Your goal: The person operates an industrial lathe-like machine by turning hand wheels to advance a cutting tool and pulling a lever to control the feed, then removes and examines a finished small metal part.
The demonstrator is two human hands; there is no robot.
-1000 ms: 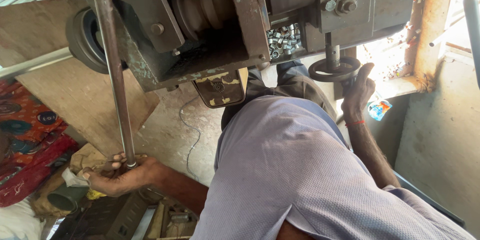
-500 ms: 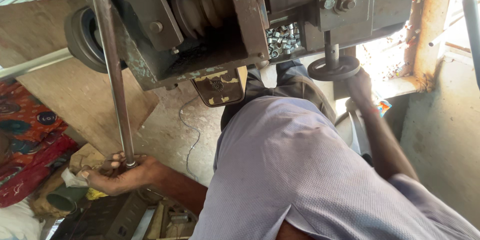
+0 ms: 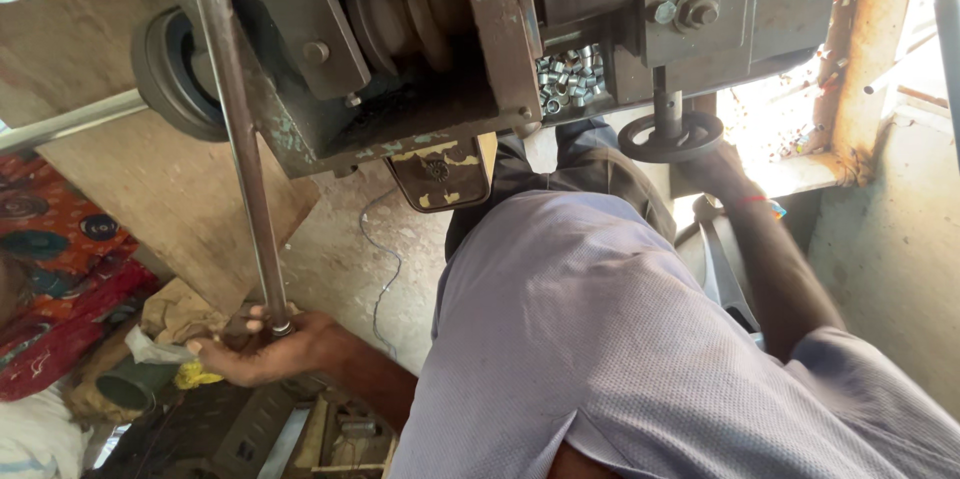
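Both hands are spread wide apart, one on each side of the person's lilac shirt (image 3: 640, 339). Left hand (image 3: 262, 347) is curled around the lower end of a long metal rod (image 3: 238, 139), fingers closed on it just where the rod ends. Right hand (image 3: 712, 161) is up against the small black handwheel (image 3: 670, 136) under the machine; motion blur and the wheel itself hide the fingers, so whether they are clamped on the rim cannot be told.

Compared with a second ago, the right hand has risen: then it hung below the handwheel, half a second ago it was reaching the rim, and now it sits right at the wheel with the forearm stretched up. The left hand has not shifted on the rod. Judged from this, the work has passed from steadying the rod alone to working the wheel while the rod is held.

Seen closely, the rod is a dull grey-brown bar, slim and straight, running up from the left hand past the front of the grey machine (image 3: 470, 59) and out of view at the top. Paint on the machine is worn and chipped. Above the right hand, just left of the handwheel's shaft, a heap of small shiny metal pieces (image 3: 570, 79) lies in a recess. Beyond the left hand lie a red patterned cloth (image 3: 50, 279) and a wooden board (image 3: 170, 189).
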